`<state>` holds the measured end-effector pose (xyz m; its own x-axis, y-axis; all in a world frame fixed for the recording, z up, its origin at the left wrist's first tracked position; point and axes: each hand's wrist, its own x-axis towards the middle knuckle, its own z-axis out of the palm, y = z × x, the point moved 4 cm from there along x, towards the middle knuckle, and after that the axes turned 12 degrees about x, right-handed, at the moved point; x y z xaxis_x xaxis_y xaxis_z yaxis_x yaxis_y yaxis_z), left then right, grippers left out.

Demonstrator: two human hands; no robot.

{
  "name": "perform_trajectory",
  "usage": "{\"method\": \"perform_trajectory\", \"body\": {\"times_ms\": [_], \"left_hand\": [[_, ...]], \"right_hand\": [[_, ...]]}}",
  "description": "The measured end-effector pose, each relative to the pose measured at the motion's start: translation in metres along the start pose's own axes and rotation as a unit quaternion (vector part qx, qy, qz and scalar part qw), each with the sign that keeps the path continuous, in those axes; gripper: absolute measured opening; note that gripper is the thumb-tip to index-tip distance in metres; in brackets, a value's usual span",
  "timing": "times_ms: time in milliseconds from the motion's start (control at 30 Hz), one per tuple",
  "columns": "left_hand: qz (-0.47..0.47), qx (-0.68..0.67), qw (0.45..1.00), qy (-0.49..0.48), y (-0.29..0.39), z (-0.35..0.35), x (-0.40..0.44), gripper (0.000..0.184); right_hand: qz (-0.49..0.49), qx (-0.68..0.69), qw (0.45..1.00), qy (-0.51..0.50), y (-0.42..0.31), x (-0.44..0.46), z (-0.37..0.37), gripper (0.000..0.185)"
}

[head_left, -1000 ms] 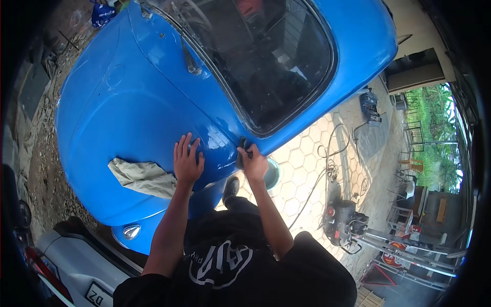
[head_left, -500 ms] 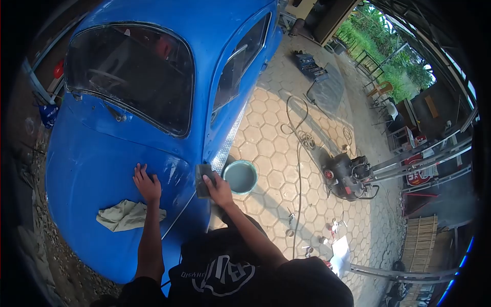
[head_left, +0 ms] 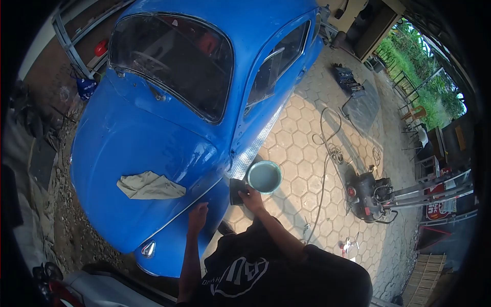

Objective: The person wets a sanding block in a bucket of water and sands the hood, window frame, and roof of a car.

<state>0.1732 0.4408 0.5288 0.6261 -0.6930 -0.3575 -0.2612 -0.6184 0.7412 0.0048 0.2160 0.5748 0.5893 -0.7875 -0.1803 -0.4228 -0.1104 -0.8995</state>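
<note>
My right hand [head_left: 250, 200] grips a dark grey rectangular block [head_left: 237, 192], thumb and fingers on its near side. The block is beside the front fender, just left of a round bucket [head_left: 265, 177] holding greyish liquid. My left hand [head_left: 198, 216] is above the blue fender [head_left: 176, 238], its fingers curled in and nothing visible in them. On the blue car's hood [head_left: 138, 153], a crumpled beige cloth [head_left: 151, 185] lies up and left of my left hand. Whether my left hand touches the fender is not clear.
A black air compressor [head_left: 365, 197] and a hose [head_left: 324, 169] stand on the hexagonal paving [head_left: 294, 148]. Farther back are an open toolbox [head_left: 347, 79] and a flat dark panel [head_left: 362, 101]. Metal rails [head_left: 424, 187] extend at the right.
My left hand has left the hood, moved toward me over the fender and curled its fingers. My right hand has carried the block off the car's edge toward the bucket. The view has shifted.
</note>
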Motion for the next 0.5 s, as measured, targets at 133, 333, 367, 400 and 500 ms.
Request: {"method": "perform_trajectory", "body": {"times_ms": [133, 333, 367, 400, 500], "left_hand": [[-0.061, -0.187, 0.981, 0.001, 0.048, 0.025, -0.023, 0.031], [-0.064, -0.265, 0.957, 0.103, 0.131, 0.080, -0.015, 0.032], [-0.053, -0.264, 0.957, 0.108, 0.139, 0.093, -0.013, 0.030], [-0.042, -0.262, 0.957, 0.114, 0.149, 0.103, -0.011, 0.028], [-0.057, -0.160, 0.975, 0.141, 0.182, 0.127, -0.016, 0.023]], "right_hand": [[0.033, 0.152, 0.974, -0.167, 0.017, 0.018, 0.020, 0.041], [-0.030, 0.157, 0.960, -0.230, 0.013, 0.017, -0.043, 0.035], [-0.029, 0.168, 0.959, -0.228, 0.016, 0.016, -0.059, 0.034], [-0.027, 0.163, 0.958, -0.234, 0.021, 0.017, -0.075, 0.034], [-0.007, 0.187, 0.952, -0.242, 0.029, 0.019, -0.124, 0.033]]}}
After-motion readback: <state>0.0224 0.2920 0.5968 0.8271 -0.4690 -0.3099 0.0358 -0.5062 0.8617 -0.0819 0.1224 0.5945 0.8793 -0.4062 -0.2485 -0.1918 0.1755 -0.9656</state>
